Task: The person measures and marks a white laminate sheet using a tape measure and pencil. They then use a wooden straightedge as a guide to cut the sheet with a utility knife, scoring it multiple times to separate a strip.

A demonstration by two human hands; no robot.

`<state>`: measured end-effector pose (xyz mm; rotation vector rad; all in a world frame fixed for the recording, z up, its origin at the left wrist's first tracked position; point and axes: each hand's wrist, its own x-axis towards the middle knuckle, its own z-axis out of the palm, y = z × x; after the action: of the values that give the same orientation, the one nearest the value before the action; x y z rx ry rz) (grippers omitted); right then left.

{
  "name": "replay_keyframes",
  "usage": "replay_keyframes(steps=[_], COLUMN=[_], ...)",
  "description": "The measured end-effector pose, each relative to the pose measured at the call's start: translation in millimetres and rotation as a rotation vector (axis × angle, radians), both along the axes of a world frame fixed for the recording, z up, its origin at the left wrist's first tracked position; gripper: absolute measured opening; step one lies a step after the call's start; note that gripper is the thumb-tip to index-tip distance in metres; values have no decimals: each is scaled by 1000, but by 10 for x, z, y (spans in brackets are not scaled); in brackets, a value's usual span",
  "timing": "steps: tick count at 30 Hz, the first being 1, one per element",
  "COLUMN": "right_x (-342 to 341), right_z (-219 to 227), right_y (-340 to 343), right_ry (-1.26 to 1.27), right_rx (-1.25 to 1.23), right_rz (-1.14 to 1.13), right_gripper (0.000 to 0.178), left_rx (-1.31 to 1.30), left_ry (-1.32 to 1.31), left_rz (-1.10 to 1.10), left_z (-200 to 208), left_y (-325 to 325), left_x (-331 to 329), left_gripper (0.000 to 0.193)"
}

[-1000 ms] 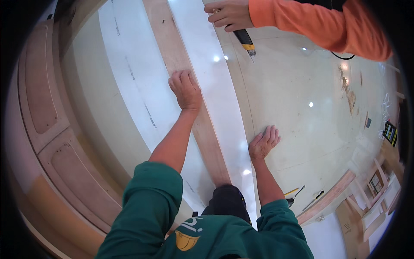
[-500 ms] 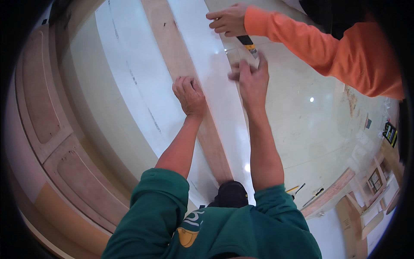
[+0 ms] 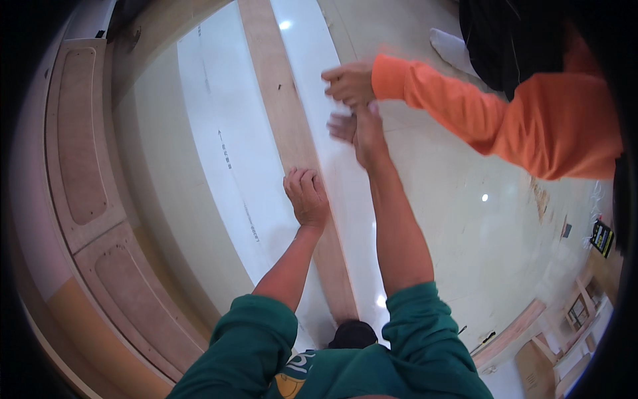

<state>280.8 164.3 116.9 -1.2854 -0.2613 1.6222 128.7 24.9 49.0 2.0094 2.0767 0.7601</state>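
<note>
- Head view: a long wooden board (image 3: pixel 287 113) runs from the top edge, left of the centre, down to the lower middle, lying lengthwise on a white sheet (image 3: pixel 236 100) with a strip of the sheet bare on each side; its weight probably helps keep the sheet flat.
- The left hand (image 3: pixel 307 196), mid-frame, rests on the board with its fingers bent across the wood, seemingly bearing down so that it does not slide. Whether this grip also pinches an edge I cannot tell.
- The right hand (image 3: pixel 362 133), in the upper middle, is raised near the sheet's right edge, away from the board. Its fingers are blurred, so I cannot tell whether this grip is empty or holding something.
- Just above it, a co-worker's hand (image 3: pixel 352 83) reaches in from the upper right in an orange sleeve (image 3: pixel 452 110). The two hands overlap in view; contact is unclear.
- The sheet lies on the pale floor (image 3: pixel 452 226), which likely gives the board a firm backing.
- Framed wooden panels (image 3: pixel 85 133) line the left side, apart from the sheet.
</note>
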Motion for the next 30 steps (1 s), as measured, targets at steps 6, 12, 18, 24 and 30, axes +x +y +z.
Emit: replay_keyframes(steps=[6, 12, 18, 24, 30], right_x=[292, 454, 781, 549, 563], right_z=[-85, -106, -596, -858, -874], right_y=[-278, 143, 452, 360, 262], right_ry=[-260, -1340, -1844, -1862, -1841], right_rx=[-70, 115, 517, 273, 241], right_rz=[180, 757, 378, 260, 285], right_gripper=[49, 59, 55, 49, 50], left_rx=[-35, -57, -88, -138, -240], left_ry=[54, 40, 29, 47, 20], left_rz=[6, 19, 13, 20, 81], left_z=[34, 8, -15, 13, 109], left_y=[-11, 11, -12, -44, 13], left_x=[16, 17, 15, 12, -43], left_gripper=[20, 21, 26, 26, 22])
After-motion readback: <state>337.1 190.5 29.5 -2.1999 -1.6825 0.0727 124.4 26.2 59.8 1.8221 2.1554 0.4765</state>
